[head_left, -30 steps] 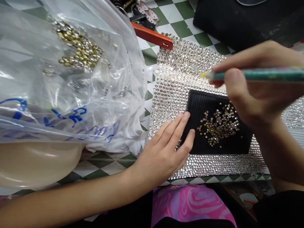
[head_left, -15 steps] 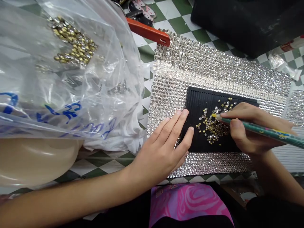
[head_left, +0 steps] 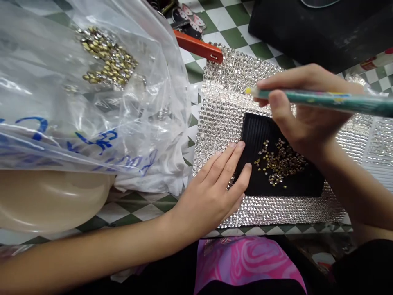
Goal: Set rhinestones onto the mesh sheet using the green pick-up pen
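Observation:
My right hand (head_left: 310,106) pinches a green pencil-like stick (head_left: 334,101) with a yellow tip, raised above the rhinestone sheet (head_left: 221,106). Whether a stone clings to that tip is too blurred to tell. My left hand (head_left: 215,184) lies with fingers outstretched on the sheet, fingertips at the left edge of a black ribbed tray (head_left: 258,127). Loose gold-backed rhinestones (head_left: 282,164) are heaped on the tray. The silvery sheet, set with rows of stones, extends around and under the tray.
To the left, a clear plastic bag (head_left: 147,98) with blue writing holds more rhinestones (head_left: 113,61), beside a beige bowl (head_left: 55,200). An orange-handled tool (head_left: 199,46) rests over the sheet's upper corner. A black object (head_left: 307,32) stands at the back on the checkered tablecloth (head_left: 227,18).
My right hand has lifted the stick off the stones on the tray and moved it up and left over the sheet. My left hand stays in place.

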The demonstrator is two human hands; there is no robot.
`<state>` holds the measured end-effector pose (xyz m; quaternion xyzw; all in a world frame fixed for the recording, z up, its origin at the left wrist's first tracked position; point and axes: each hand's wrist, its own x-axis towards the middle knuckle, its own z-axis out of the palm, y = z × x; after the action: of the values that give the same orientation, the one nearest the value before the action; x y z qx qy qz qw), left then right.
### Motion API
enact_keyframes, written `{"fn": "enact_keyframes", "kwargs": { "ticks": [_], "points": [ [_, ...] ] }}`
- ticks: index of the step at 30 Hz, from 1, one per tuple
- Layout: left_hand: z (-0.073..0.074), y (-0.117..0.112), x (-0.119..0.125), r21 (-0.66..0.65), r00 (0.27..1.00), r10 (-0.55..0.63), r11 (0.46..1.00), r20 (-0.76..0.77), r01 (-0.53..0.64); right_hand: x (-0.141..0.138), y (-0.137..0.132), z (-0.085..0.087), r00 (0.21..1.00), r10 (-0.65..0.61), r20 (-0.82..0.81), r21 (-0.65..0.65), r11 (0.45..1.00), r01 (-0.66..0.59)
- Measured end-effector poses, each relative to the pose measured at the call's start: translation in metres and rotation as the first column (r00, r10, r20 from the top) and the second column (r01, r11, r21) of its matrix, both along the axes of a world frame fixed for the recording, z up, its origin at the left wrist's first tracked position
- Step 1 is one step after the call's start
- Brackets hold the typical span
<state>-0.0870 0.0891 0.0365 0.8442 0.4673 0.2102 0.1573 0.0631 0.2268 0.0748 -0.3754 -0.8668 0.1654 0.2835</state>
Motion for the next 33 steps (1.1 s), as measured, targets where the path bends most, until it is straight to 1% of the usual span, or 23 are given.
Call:
{"fn": "enact_keyframes", "kwargs": {
  "ticks": [2,4,9,20,24,26,28,31,32,33],
  "points": [
    [0.0,0.0,0.0,0.009,1.0,0.001,1.0,0.004,-0.001,-0.011,0.01,-0.002,0.998,0.06,0.011,-0.034,0.998,-0.06],
    [-0.001,0.0,0.0,0.008,1.0,-0.002,1.0,0.001,0.002,-0.017,0.016,-0.004,0.995,0.093,0.021,-0.05,0.995,-0.092],
    [0.0,0.0,0.0,-0.009,1.0,-0.003,1.0,-0.007,0.003,-0.019,0.021,-0.009,0.985,0.168,0.05,-0.03,0.986,-0.166],
    [0.0,-0.001,0.0,-0.011,1.0,0.0,1.0,-0.002,0.0,-0.019,0.023,-0.011,0.977,0.189,0.101,-0.029,0.982,-0.187],
    [0.0,-0.001,0.0,-0.004,1.0,-0.001,1.0,0.001,0.001,-0.021,0.023,-0.01,0.981,0.176,0.079,-0.024,0.984,-0.174],
    [0.0,-0.001,0.0,-0.007,1.0,-0.001,1.0,-0.001,0.001,-0.02,0.02,-0.006,0.989,0.142,0.033,-0.028,0.99,-0.141],
    [-0.001,-0.001,0.0,-0.011,1.0,-0.002,1.0,-0.002,0.002,-0.014,0.014,0.0,0.999,0.051,-0.019,-0.025,0.998,-0.052],
    [-0.001,0.0,-0.001,-0.01,1.0,-0.005,1.0,-0.004,0.005,0.008,-0.005,0.009,0.99,-0.134,-0.041,-0.016,0.991,0.134],
    [0.0,0.0,-0.001,-0.01,1.0,-0.006,1.0,-0.004,0.006,0.019,-0.013,0.011,0.988,-0.154,-0.025,-0.047,0.987,0.152],
    [0.0,0.0,-0.001,-0.009,1.0,-0.006,1.0,-0.003,0.006,0.03,-0.023,0.012,0.988,-0.148,-0.034,-0.066,0.987,0.146]
  ]
}}
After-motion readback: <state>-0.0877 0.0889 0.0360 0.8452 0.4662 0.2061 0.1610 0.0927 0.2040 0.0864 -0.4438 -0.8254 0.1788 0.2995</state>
